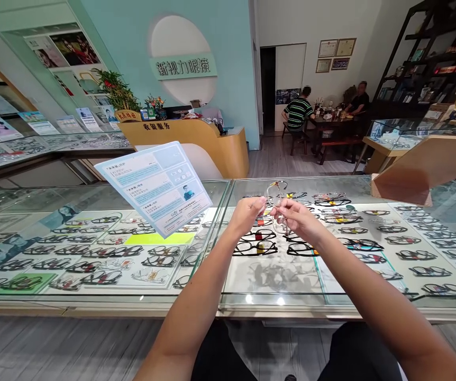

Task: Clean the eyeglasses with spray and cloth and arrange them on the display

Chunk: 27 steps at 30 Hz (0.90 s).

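Note:
A pair of thin-framed glasses is held up between both hands above the glass display case. My left hand pinches it from the left, thumb and fingers pressed together. From the right, my right hand grips it with closed fingertips. Below and around the hands, dark-framed glasses lie in rows, some bearing coloured tags. The exact spots where the fingertips meet the frame are too small to make out.
A printed sheet stands tilted on the case to the left. At the right is a wooden board. Behind are a wooden counter and two people seated at a table.

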Available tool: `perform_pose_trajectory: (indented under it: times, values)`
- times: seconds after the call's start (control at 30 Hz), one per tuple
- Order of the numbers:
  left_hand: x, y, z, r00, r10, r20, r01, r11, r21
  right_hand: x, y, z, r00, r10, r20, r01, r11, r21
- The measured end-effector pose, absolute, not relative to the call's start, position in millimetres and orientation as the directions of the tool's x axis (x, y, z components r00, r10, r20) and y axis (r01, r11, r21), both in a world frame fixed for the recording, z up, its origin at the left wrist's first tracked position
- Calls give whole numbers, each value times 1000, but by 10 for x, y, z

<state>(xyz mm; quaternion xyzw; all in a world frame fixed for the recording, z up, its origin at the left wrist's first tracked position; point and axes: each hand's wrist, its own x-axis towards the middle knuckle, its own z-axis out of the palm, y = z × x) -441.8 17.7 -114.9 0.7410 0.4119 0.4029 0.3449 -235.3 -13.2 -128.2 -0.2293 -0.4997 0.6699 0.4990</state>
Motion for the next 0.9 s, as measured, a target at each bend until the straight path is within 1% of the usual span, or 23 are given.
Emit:
perform_pose_trajectory:
  times: [0.33, 0.5, 0.6, 0.73, 0.8, 0.9]
  values:
    - [-4404, 165, -1153, 328, 888, 321, 323, -425, 845, -2352, -116, -1323, -411, 893, 182, -471, -36, -882]
    - [-4393, 122, -1092, 357, 890, 283, 372, -413, 831, -2327, -65, -1346, -380, 913, 147, -533, -86, -842]
    - [-4395, 90, -1085, 428, 865, 262, 436, -452, 778, -2298, -26, -1355, -350, 930, 115, -565, -111, -818]
    - [-4393, 52, -1115, 528, 822, 213, 515, -510, 689, -2294, -23, -1342, -325, 937, 125, -578, -93, -811]
    - [-4393, 53, -1134, 552, 809, 204, 496, -514, 700, -2301, -30, -1336, -324, 937, 129, -585, -91, -806]
    - [-4418, 107, -1157, 538, 815, 216, 385, -465, 797, -2293, -25, -1339, -327, 938, 118, -590, -105, -800]
